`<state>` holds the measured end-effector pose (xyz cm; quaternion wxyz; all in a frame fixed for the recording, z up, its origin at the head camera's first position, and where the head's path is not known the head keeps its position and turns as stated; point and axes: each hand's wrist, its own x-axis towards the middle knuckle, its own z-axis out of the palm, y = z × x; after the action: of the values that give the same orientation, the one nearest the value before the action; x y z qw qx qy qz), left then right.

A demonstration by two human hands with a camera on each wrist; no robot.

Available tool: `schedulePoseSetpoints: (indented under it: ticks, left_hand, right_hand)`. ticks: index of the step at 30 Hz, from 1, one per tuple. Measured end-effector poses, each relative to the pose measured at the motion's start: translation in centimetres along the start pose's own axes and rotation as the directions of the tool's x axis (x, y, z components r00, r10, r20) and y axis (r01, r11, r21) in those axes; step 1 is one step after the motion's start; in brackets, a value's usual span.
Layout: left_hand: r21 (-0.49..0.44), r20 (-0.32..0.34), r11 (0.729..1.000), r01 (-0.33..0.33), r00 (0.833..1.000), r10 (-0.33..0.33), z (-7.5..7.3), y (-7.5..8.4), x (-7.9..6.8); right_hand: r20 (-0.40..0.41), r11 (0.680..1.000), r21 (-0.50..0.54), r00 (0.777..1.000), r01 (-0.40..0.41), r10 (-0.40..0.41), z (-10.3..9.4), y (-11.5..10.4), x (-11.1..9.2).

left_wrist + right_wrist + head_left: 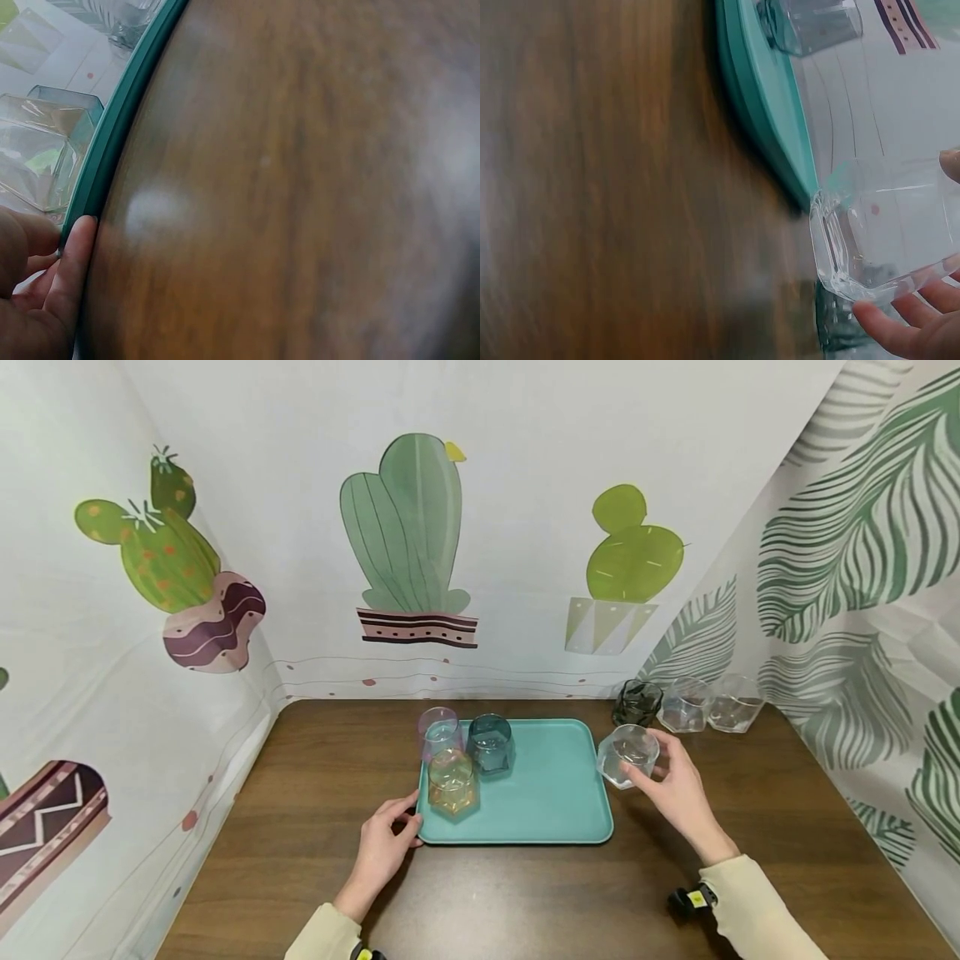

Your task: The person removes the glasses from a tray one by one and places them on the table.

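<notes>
A clear faceted glass [628,755] is gripped in my right hand [678,785], thumb in front and fingers behind, lifted beside the right edge of the teal tray [555,785]. The right wrist view shows this clear glass [892,225] tilted, with fingertips along its side. My left hand [386,843] holds the tray's front left corner; the left wrist view has the fingers [71,262] against the tray rim [112,135]. On the tray's left part stand an amber glass [452,782], a dark blue-grey glass [491,746] and a pinkish-purple glass [439,733].
At the table's back right, a dark grey glass [637,702] and two clear glasses, one in the middle [684,706] and one on the right [735,704], stand in a row. Behind the brown wooden table [525,893] hangs a cactus-print cloth [525,527].
</notes>
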<state>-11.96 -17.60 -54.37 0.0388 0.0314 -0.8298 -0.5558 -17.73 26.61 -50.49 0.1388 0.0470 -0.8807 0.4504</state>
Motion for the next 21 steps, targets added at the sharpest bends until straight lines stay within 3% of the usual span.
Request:
schedulePoseSetpoints:
  ticks: [12, 21]
  left_hand:
    - [-0.014, -0.001, 1.0, -0.019, 1.0, 0.019, 0.0, -0.2, 0.1]
    - [-0.009, -0.001, 0.999, -0.033, 0.999, 0.033, 0.1, -0.5, 0.1]
  right_hand:
    - [-0.035, 0.996, -0.039, 0.996, -0.079, 0.077, -2.3, 1.5, 1.2]
    - [-0.036, 0.991, -0.04, 0.991, -0.129, 0.128, -2.9, 2.5, 2.0]
